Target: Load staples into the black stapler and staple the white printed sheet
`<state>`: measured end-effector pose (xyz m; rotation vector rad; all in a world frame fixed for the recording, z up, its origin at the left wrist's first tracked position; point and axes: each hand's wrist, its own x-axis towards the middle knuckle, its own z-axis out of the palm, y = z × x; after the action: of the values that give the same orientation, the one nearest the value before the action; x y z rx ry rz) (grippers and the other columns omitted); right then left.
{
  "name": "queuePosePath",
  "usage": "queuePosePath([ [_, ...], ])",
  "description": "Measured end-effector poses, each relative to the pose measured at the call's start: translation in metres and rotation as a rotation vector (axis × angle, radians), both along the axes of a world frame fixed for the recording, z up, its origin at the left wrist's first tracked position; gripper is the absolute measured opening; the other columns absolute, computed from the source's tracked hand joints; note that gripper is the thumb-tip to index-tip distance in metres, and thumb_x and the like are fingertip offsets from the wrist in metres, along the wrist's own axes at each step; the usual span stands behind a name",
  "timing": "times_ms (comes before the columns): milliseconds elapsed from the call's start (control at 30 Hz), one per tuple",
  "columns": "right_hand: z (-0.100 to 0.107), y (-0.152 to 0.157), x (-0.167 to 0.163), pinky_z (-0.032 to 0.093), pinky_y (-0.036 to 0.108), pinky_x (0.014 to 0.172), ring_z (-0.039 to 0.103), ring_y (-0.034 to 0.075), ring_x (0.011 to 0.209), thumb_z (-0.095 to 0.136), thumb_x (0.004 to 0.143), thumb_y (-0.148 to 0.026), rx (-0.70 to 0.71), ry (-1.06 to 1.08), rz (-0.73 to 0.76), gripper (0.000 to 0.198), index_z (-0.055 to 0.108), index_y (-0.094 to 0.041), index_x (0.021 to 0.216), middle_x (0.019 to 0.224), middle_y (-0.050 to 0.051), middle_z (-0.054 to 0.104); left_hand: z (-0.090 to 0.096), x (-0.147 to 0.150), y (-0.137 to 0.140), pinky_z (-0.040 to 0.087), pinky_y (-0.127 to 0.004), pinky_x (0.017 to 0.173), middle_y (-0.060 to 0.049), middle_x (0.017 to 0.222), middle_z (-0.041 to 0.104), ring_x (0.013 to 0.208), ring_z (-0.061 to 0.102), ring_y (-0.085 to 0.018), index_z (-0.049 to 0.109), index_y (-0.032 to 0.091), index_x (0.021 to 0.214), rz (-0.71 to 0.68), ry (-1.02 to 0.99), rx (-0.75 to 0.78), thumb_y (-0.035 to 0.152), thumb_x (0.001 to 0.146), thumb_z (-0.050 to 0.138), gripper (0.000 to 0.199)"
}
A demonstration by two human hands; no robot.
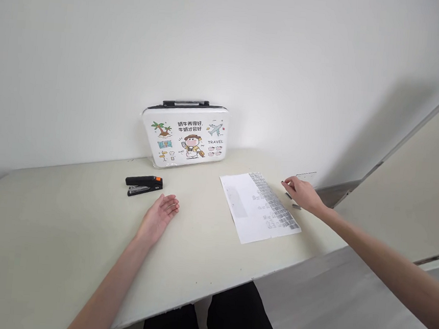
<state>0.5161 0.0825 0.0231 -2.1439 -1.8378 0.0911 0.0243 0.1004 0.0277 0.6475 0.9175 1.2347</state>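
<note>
My left hand (161, 216) rests palm up on the table, fingers loosely curled and apart, with nothing in it. Just beyond it lies a black stapler (144, 185) with an orange patch, its jaw partly raised. At the right end of the table, my right hand (302, 192) is closed in a pinch. A tiny dark bit shows at its fingertips, too small to name. Below this hand lie two small grey strips (296, 206) that look like staples, one partly covered by the hand. Between my hands is a printed white sheet of paper (239, 202), flat and touched by neither.
A white case (191, 141) with cartoon travel prints and a black handle stands against the wall at the back. The table (64, 222) ends at a front edge above my legs. To the right are a wall socket plate (306, 176) and a pale panel (414, 176).
</note>
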Motion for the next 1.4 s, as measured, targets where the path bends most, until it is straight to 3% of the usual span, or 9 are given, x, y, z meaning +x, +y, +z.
queuePosePath([
  [200,0.031,-0.013,-0.055,0.048,0.029,0.057,0.064,0.018,0.058,0.035,0.105,-0.064,0.095,0.293,0.063,0.051,0.060,-0.021,0.113,0.071,0.002,0.072,0.001,0.051,-0.019,0.056,-0.030,0.082,-0.009,0.086,0.074,0.081,0.072,-0.019,0.072,0.012,0.094,0.008,0.010,0.014,0.022,0.094,0.066,0.012],
  [300,0.044,-0.027,-0.105,0.047,0.028,0.055,0.062,0.017,0.057,0.042,0.102,-0.066,0.150,0.445,0.240,0.047,0.062,-0.023,0.109,0.072,0.000,0.071,0.008,0.103,-0.031,0.058,-0.035,0.089,-0.017,0.102,0.074,0.095,0.075,-0.025,0.069,0.011,0.100,-0.113,-0.179,-0.178,0.025,0.101,0.057,0.018],
  [367,0.048,-0.038,-0.138,0.048,0.029,0.060,0.065,0.018,0.063,0.043,0.105,-0.060,0.146,0.356,0.379,0.041,0.063,-0.024,0.108,0.075,0.001,0.073,0.014,0.136,-0.034,0.061,-0.038,0.084,-0.019,0.101,0.072,0.090,0.076,-0.026,0.066,0.012,0.105,-0.155,-0.348,-0.396,0.032,0.106,0.048,0.027],
  [500,0.051,-0.055,-0.171,0.046,0.029,0.064,0.070,0.018,0.073,0.043,0.108,-0.046,0.162,0.025,0.630,0.032,0.069,-0.027,0.107,0.107,0.005,0.077,0.019,0.172,-0.033,0.059,-0.031,0.057,-0.011,0.081,0.066,0.062,0.068,-0.020,0.064,0.012,0.108,-0.186,-0.421,-0.503,0.028,0.106,0.040,0.028],
  [667,0.051,-0.055,-0.122,0.052,0.029,0.071,0.072,0.017,0.081,0.044,0.108,-0.043,0.238,0.085,0.424,0.028,0.067,-0.027,0.105,0.108,0.004,0.075,0.016,0.171,-0.036,0.065,-0.034,0.070,-0.012,0.086,0.066,0.069,0.072,-0.020,0.063,0.011,0.113,-0.157,-0.515,-0.554,0.013,0.100,0.041,0.026],
  [833,0.022,-0.050,-0.034,0.053,0.035,0.074,0.071,0.028,0.104,0.045,0.103,-0.043,-0.061,-0.181,0.047,0.033,0.062,-0.024,0.125,0.136,0.014,0.064,0.018,0.160,-0.041,0.067,-0.035,0.075,-0.019,0.102,0.069,0.087,0.077,-0.024,0.061,0.011,0.122,-0.095,-0.613,-0.533,0.020,0.103,0.040,0.030],
  [1000,-0.011,-0.060,0.000,0.054,0.038,0.075,0.061,0.032,0.123,0.036,0.105,-0.040,-0.173,-0.198,-0.012,0.034,0.063,-0.022,0.116,0.131,0.015,0.063,0.017,0.151,-0.042,0.068,-0.040,0.080,-0.025,0.120,0.069,0.103,0.077,-0.031,0.060,0.010,0.127,-0.110,-0.661,-0.494,0.028,0.105,0.040,0.034],
  [1167,0.003,-0.067,-0.032,0.054,0.037,0.074,0.067,0.028,0.105,0.034,0.106,-0.040,-0.043,-0.091,0.056,0.033,0.062,-0.024,0.107,0.120,0.012,0.067,0.009,0.147,-0.042,0.068,-0.040,0.081,-0.025,0.119,0.069,0.103,0.077,-0.030,0.061,0.010,0.127,-0.103,-0.609,-0.481,0.028,0.104,0.046,0.033],
  [1400,0.048,-0.060,-0.131,0.058,0.038,0.083,0.069,0.024,0.100,0.048,0.104,-0.050,0.197,0.313,0.513,0.029,0.065,-0.028,0.114,0.116,0.007,0.071,0.005,0.163,-0.050,0.067,-0.042,0.077,-0.024,0.110,0.070,0.094,0.077,-0.030,0.063,0.010,0.121,-0.196,-0.584,-0.568,0.025,0.103,0.044,0.030],
])
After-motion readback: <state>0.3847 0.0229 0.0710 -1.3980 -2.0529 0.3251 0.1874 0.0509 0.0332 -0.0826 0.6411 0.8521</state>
